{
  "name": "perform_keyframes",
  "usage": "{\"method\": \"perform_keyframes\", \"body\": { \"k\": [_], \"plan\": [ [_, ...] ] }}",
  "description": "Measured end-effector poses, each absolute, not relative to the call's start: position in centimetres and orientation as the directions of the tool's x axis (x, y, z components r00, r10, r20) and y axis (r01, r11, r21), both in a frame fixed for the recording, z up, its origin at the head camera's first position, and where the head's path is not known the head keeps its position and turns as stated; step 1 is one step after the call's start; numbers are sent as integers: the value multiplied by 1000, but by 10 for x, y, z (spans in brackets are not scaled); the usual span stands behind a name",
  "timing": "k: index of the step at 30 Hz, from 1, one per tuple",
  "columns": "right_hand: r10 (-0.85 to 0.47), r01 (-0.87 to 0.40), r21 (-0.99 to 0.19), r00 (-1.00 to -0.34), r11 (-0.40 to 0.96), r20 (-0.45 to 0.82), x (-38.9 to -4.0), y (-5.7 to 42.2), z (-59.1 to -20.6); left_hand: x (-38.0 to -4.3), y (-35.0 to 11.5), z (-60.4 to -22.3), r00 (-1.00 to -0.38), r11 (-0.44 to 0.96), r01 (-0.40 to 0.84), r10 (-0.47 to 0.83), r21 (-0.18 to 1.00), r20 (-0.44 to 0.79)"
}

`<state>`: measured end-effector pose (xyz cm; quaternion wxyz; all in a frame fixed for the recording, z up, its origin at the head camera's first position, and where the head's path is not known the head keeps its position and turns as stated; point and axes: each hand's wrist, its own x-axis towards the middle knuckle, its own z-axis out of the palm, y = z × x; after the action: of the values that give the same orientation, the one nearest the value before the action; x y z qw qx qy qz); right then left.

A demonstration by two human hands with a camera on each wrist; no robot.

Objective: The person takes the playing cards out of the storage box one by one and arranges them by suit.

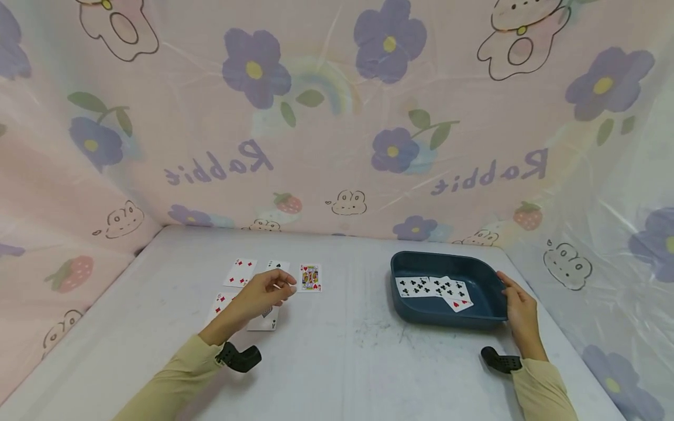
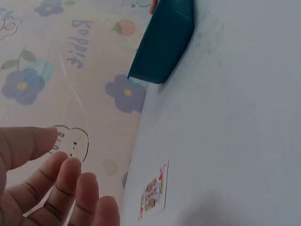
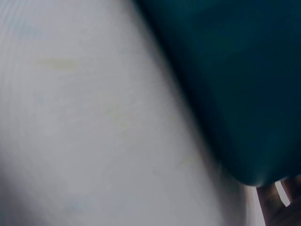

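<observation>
My left hand [image 1: 265, 295] hovers above playing cards on the left of the table, fingers loosely bent and holding nothing. In the left wrist view its thumb and fingertips stand apart. Beside it lies a king of hearts [image 1: 310, 279], face up. Partly behind the hand are a diamonds card [image 1: 240, 270], a spades card [image 1: 278, 266], another diamonds card [image 1: 220, 303] and a black-suit card [image 1: 268, 321]. My right hand [image 1: 522, 316] grips the right end of a dark blue tray [image 1: 447, 318]. Inside it, clubs cards [image 1: 412, 287] overlap a hearts card [image 1: 460, 306].
A white cloth [image 1: 342, 362] covers the table, with grey smudges in front of the tray. A printed plastic curtain [image 1: 326, 134] with flowers and rabbits encloses the back and sides. Black straps with camera mounts [image 1: 239, 357] sit on both wrists.
</observation>
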<state>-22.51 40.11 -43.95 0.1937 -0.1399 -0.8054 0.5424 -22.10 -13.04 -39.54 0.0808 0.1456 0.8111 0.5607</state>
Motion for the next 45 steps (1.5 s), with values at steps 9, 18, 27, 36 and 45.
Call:
{"method": "perform_keyframes", "body": {
  "k": [9,18,27,36,45],
  "plan": [
    [445,28,-929,-883,369,150,-228,400,-439,-225,-107,-385,-905,267,229,412,936,104],
    [428,8,-922,-888,386,172,-224,402,-440,-233,-80,-373,-891,265,300,421,916,170],
    [427,3,-924,-888,382,173,-225,403,-441,-243,-42,-359,-834,322,474,463,820,301],
    [418,7,-922,-892,388,170,-225,404,-440,-249,-12,-346,-689,407,709,576,576,441],
    [427,10,-926,-890,376,164,-225,403,-440,-245,14,-335,-654,559,757,646,339,394]
  ]
}}
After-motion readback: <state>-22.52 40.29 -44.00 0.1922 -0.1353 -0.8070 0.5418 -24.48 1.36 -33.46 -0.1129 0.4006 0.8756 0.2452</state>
